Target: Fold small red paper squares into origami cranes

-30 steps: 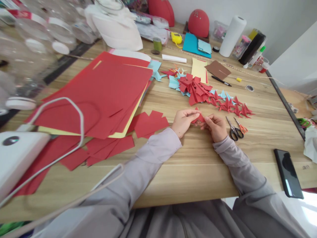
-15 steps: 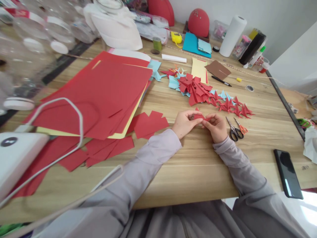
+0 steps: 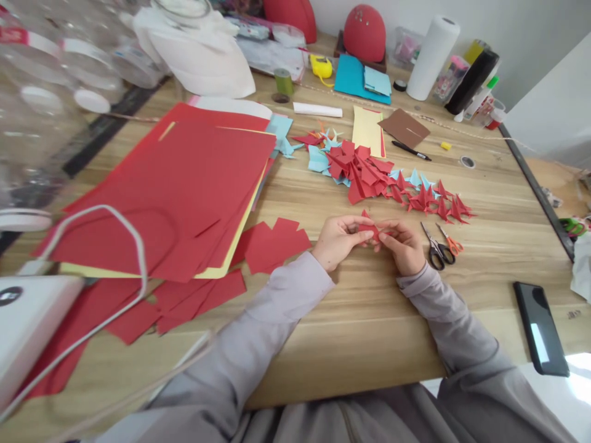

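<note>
Between my two hands is a small folded red paper [image 3: 368, 230], one point of it sticking up at the top. My left hand [image 3: 339, 239] pinches its left side between thumb and fingers. At its right side my right hand [image 3: 403, 245] grips it with thumb and fingertips, which partly hide the folds. Just beyond the hands lies a heap of folded red paper pieces [image 3: 362, 172]. Small red paper cranes [image 3: 422, 200] sit to its right, with some light blue ones [image 3: 418, 179] among them.
Large red sheets [image 3: 184, 191] and cut red squares [image 3: 279, 245] lie on the left. Black-handled scissors [image 3: 441, 253] and orange-handled scissors [image 3: 453, 246] are right of my hands. A phone [image 3: 540, 329] rests near the right edge. A white cable [image 3: 143, 246] crosses the left side.
The camera view has shifted slightly. My fingers have changed their hold on the red paper, and more of its upper point and flat face now shows between them.
</note>
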Demonstrator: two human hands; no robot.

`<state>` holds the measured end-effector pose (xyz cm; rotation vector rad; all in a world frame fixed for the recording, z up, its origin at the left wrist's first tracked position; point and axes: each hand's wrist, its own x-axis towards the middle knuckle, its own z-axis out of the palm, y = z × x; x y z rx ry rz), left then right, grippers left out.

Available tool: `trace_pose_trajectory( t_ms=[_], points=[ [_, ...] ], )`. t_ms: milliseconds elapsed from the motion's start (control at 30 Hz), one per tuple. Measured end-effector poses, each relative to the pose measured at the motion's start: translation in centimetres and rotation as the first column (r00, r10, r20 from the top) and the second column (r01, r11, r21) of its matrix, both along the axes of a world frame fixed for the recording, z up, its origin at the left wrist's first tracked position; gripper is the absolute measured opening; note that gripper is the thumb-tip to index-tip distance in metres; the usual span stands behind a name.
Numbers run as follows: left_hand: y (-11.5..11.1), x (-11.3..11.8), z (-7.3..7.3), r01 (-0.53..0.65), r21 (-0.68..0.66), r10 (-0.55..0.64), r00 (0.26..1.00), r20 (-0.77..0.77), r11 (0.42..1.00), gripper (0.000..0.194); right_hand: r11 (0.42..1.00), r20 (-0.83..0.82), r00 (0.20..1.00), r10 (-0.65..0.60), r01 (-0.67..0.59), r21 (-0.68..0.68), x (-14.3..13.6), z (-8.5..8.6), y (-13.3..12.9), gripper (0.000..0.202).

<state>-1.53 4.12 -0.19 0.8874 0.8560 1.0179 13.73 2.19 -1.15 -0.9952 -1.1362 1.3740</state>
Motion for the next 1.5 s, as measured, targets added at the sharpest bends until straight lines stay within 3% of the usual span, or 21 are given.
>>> trace_pose_trajectory(
  t_ms=[100, 267, 500, 700, 833, 1167, 1500],
  points=[
    [-0.2, -0.1, 0.0, -0.011, 0.021, 0.011, 0.999, -0.043, 1.0, 0.027, 1.0, 0.057, 0.998, -0.009, 0.009, 0.001, -0.2, 0.4, -0.2, 0.023],
    [-0.5, -0.2, -0.2, -0.023, -0.053, 0.02, 0.998, -0.054, 0.998, 0.028, 0.998, 0.162, 0.986, -0.034, 0.024, 0.059, -0.4, 0.5, -0.5, 0.019],
    [-0.7, -0.7, 0.0, -0.053, -0.006, 0.051, 0.985, -0.166, 0.999, 0.025, 0.992, 0.265, 0.962, -0.063, 0.031, 0.126, -0.4, 0.8, -1.1, 0.007],
    [-0.9, -1.0, 0.3, -0.055, -0.083, 0.056, 0.998, 0.014, 0.995, 0.04, 0.965, 0.339, 0.914, -0.221, 0.155, 0.211, -0.2, 0.8, -1.3, 0.007],
    [-0.6, -1.0, 0.1, -0.004, -0.094, 0.012, 0.996, 0.093, 0.996, 0.038, 0.949, 0.342, 0.902, -0.263, 0.178, 0.259, -0.1, 0.6, -1.2, 0.009],
    [-0.2, -0.6, 0.0, -0.06, 0.058, 0.064, 0.996, -0.062, 0.996, 0.033, 0.969, 0.382, 0.912, -0.148, 0.057, 0.24, 0.2, 0.2, -0.8, 0.017],
    [-0.4, 0.1, -0.4, -0.118, 0.16, 0.158, 0.952, -0.261, 0.98, 0.018, 0.994, 0.188, 0.979, -0.079, 0.064, 0.083, -0.1, -0.1, -0.1, 0.015]
  ],
)
